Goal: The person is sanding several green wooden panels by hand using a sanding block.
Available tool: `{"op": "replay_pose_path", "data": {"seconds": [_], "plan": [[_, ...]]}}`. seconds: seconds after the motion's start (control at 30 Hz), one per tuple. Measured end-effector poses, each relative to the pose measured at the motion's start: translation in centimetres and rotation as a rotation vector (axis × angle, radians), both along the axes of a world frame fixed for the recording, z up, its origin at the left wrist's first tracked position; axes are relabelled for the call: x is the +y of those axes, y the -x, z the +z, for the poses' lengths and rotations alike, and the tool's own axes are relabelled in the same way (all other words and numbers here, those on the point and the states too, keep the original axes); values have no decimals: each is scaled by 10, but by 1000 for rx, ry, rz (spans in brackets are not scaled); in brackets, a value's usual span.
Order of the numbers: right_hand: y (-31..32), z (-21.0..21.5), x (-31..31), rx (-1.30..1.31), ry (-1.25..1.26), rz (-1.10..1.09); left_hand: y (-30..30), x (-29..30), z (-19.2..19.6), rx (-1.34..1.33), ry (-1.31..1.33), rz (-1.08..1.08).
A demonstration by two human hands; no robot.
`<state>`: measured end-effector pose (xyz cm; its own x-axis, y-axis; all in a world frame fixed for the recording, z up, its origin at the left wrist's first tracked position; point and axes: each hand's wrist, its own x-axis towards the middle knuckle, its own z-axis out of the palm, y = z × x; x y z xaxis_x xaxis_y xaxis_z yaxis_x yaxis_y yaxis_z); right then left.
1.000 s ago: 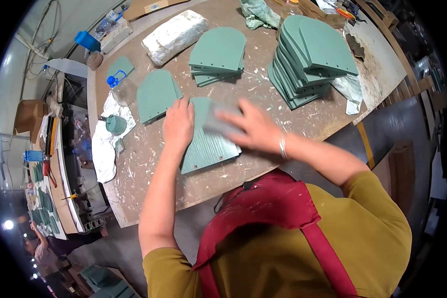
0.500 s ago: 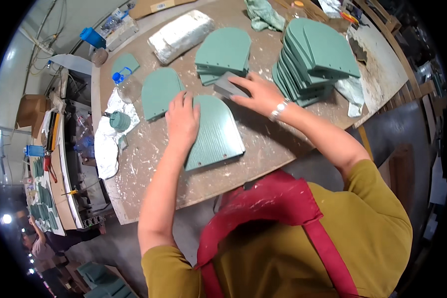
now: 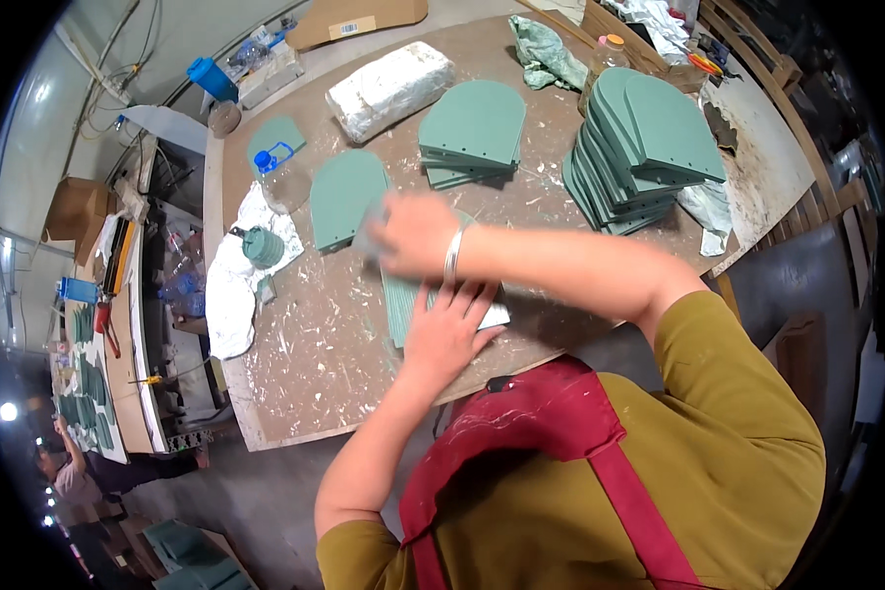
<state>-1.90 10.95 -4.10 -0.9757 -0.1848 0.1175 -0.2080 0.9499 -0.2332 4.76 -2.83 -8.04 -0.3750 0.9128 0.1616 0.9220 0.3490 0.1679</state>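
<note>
A green round-topped panel (image 3: 397, 307) with a ridged face lies near the table's front edge, mostly covered by my hands. My left hand (image 3: 446, 329) rests open on its lower part, fingers spread. Crossing above it, my right hand (image 3: 421, 236) grips a grey sanding block (image 3: 368, 234) at the panel's upper left edge; hand and block are smeared by motion. Just beyond the block lies another green panel (image 3: 347, 197). Further back is a short stack of such panels (image 3: 474, 123), and a tall stack (image 3: 649, 138) stands at the right.
A white wrapped bundle (image 3: 391, 88) lies at the back. On the left are a blue-capped clear bottle (image 3: 281, 185), a white cloth (image 3: 232, 305) and a green coil (image 3: 262, 247). A green rag (image 3: 546, 54) and an orange-capped jar (image 3: 605, 61) sit at the back right.
My right hand has swept the sanding block from the panel's upper right to its upper left edge. My left hand has shifted from the upper left down to the panel's lower part.
</note>
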Motion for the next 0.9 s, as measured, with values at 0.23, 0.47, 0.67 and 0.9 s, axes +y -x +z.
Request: {"op": "replay_pose_path", "data": {"seconds": [0.23,0.47,0.67,0.9], "plan": [[0,34,14,-92,44,117,-19,0,-6,83,-69,13],[-24,23,-8,-107,65,783,-20,-8,-41,-61,-157,59],[32,28,10,-136,-144,478,-20,1,-7,98,-132,8],[20,25,-17,-284,-140,541,-21,-1,-13,71,-142,48]]}}
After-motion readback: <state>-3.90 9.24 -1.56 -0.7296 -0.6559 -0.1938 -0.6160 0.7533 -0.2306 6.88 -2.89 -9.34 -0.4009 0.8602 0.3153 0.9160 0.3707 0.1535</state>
